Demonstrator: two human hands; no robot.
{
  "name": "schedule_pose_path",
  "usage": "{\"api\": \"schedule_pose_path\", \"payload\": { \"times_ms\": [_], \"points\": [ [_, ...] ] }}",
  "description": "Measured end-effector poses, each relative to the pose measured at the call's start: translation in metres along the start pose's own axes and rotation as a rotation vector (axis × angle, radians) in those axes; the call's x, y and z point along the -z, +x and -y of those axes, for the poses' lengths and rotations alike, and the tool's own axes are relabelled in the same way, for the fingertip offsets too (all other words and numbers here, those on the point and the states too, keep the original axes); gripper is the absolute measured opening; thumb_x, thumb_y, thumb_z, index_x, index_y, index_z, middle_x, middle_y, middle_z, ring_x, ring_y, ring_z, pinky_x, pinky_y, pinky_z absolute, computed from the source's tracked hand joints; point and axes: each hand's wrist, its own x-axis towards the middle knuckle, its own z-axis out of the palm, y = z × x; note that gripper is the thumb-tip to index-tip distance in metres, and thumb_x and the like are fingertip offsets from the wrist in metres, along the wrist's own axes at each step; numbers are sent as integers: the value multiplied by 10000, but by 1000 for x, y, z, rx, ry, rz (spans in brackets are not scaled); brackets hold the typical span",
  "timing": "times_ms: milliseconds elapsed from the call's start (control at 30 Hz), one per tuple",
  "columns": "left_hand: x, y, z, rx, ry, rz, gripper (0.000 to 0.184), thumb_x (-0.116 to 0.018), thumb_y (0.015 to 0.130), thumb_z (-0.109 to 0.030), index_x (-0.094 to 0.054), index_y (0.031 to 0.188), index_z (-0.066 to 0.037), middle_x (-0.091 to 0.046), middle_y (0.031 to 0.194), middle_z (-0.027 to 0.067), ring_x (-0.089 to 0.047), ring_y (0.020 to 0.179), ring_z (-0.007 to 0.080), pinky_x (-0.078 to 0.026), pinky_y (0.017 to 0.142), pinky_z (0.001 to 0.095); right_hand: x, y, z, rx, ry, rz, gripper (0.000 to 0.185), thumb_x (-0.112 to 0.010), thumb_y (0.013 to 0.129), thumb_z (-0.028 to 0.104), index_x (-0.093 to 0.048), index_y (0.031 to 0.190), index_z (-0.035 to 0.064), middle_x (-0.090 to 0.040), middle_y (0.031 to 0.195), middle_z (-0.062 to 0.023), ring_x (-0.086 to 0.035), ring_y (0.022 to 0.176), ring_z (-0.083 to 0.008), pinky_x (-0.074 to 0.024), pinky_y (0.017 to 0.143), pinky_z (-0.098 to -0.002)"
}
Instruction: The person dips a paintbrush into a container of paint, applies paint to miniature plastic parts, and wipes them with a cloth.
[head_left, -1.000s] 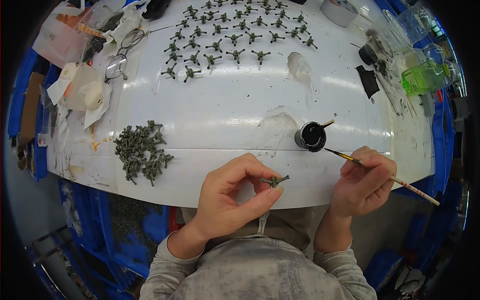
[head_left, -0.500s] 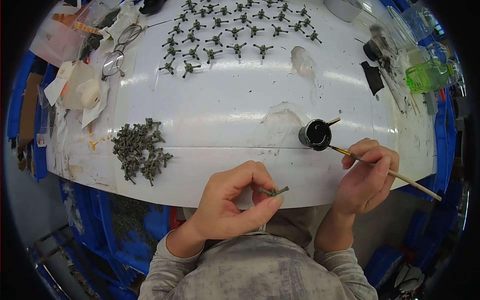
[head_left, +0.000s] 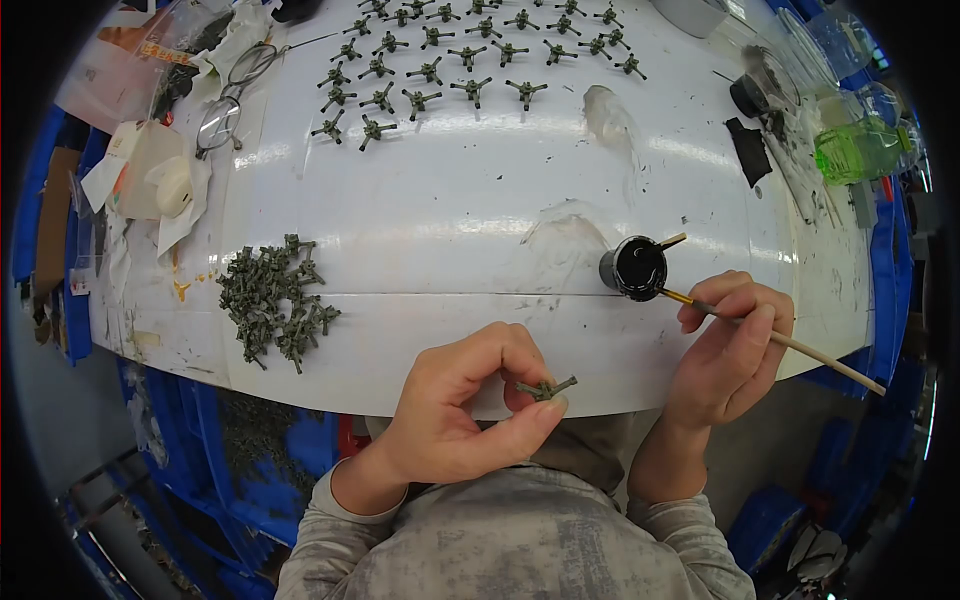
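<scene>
Near the table's front edge, my left hand (head_left: pixel 470 405) pinches a small green three-legged piece (head_left: pixel 545 389) between thumb and fingers. My right hand (head_left: pixel 735 345) holds a thin paintbrush (head_left: pixel 815 355) with a pale wooden handle. The brush tip reaches the rim of a small pot of black paint (head_left: pixel 640 268), in which a wooden stick (head_left: pixel 673 241) also leans. A heap of similar green pieces (head_left: pixel 275 298) lies to the left. Several pieces with dark leg tips (head_left: pixel 471 92) stand spread out in rows at the back.
Eyeglasses (head_left: pixel 219 122), papers and a white rounded object (head_left: pixel 174 190) lie at the left. At the right are a black cloth scrap (head_left: pixel 748 152), a green-liquid bottle (head_left: pixel 858 152) and a tape roll (head_left: pixel 690 14). A blue bin (head_left: pixel 265 455) sits below the table's left front.
My right hand has brought the brush tip to the paint pot's rim. My left hand has lowered slightly, still pinching the piece. The table view has shifted a little.
</scene>
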Motion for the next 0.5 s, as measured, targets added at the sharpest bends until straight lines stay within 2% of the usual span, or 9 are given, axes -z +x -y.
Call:
{"api": "schedule_pose_path", "payload": {
  "times_ms": [200, 333, 500],
  "points": [
    [1, -2, -3, 82, 28, 6, 173, -576, 682, 43, -551, 843, -16, -580, 785, 86, -457, 672, 146, -368, 636, 232, -2, 0, 0, -8, -18, 0, 200, -284, 914, 153, -428, 821, 51, -531, 684, -104, -424, 546, -149, -368, 519, -230],
    [1, 0, 0, 11, -1, -12, 125, -620, 747, 39, -537, 823, -14, -547, 748, 30, -431, 601, 89, -365, 575, 180, 1, 1, 0, -12, 62, -85, 208, -286, 921, 169, -429, 816, 59, -532, 678, -101, -417, 535, -145, -363, 506, -230],
    [-4, 0, 0, 78, -34, -110, 116, -628, 781, 19, -544, 858, -3, -553, 780, 33, -440, 634, 83, -371, 601, 179, 4, 2, 1, -57, 105, -100, 214, -291, 923, 182, -429, 810, 65, -533, 672, -100, -410, 527, -142, -356, 494, -231]
  ]
}}
